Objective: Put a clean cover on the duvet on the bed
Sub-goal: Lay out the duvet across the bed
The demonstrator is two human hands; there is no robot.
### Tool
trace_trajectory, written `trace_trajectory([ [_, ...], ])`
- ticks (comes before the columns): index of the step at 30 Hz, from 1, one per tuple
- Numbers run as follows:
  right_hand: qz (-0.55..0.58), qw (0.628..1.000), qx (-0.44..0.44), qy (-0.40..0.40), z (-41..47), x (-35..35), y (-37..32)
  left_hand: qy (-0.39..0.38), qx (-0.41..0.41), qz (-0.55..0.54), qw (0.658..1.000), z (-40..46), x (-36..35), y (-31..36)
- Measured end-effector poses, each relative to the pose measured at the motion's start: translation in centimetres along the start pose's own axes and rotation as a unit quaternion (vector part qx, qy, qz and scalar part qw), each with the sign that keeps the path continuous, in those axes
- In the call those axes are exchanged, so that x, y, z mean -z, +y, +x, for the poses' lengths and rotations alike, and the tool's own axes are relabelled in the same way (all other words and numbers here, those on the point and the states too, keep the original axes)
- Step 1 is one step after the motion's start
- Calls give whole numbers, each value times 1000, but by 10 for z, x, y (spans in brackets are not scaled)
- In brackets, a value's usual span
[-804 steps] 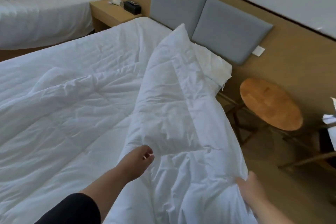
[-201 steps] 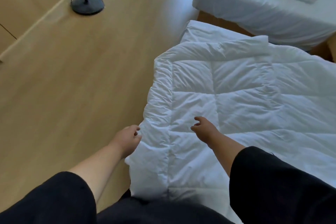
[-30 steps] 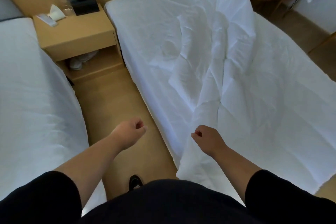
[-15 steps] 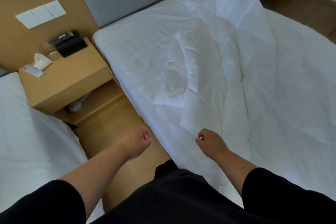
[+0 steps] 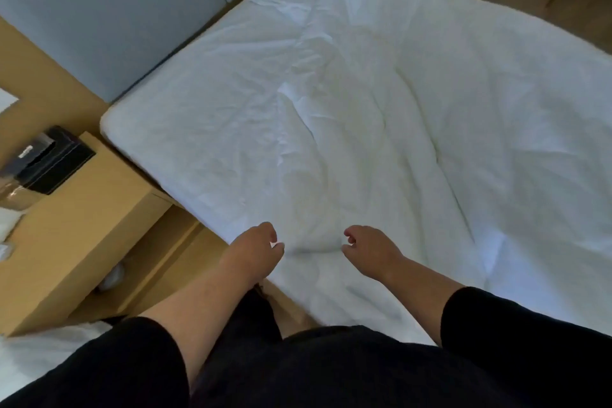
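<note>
- The person stands at the side of the bed (image 5: 185, 116), low in the frame, and looks down at it.
- A thin white cover (image 5: 381, 129) lies spread on the bed. It fills the middle and the right of the frame and is full of creases and folds.
- The step in hand looks like laying the cover out flat, so the duvet can go into it later. No duvet can be told apart on this bed.
- The left hand (image 5: 255, 250) is in the lower middle of the frame, over the near edge of the bed. Its fingers are curled and its thumb sticks out to the right. One cannot tell if this grip holds any cloth.
- The right hand (image 5: 367, 252) is just to the right of it, over the cover. Its fingers are curled too. One cannot tell if this grip pinches the cover or is only near it.
- Between the two hands the cover makes a small soft bump, close to both.
- The next move likely calls for a sure hold on the near edge with both hands, then a pull or a shake to smooth the folds in the middle.
- A wooden bedside stand (image 5: 82, 225) with a black box (image 5: 53, 159) on it is at the left of the frame.
</note>
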State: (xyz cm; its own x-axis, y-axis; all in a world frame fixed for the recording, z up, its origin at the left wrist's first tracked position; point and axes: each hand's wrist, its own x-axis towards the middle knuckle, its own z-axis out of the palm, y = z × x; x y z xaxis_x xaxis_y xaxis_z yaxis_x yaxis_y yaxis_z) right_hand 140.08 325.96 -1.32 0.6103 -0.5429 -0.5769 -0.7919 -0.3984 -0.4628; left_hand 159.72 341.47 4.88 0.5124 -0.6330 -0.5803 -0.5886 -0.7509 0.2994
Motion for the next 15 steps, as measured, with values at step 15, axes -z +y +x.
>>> trace_trajectory([
  [15,158,952,-262,12,90,-94,-53,-183,-501,333,778,233,-38,10],
])
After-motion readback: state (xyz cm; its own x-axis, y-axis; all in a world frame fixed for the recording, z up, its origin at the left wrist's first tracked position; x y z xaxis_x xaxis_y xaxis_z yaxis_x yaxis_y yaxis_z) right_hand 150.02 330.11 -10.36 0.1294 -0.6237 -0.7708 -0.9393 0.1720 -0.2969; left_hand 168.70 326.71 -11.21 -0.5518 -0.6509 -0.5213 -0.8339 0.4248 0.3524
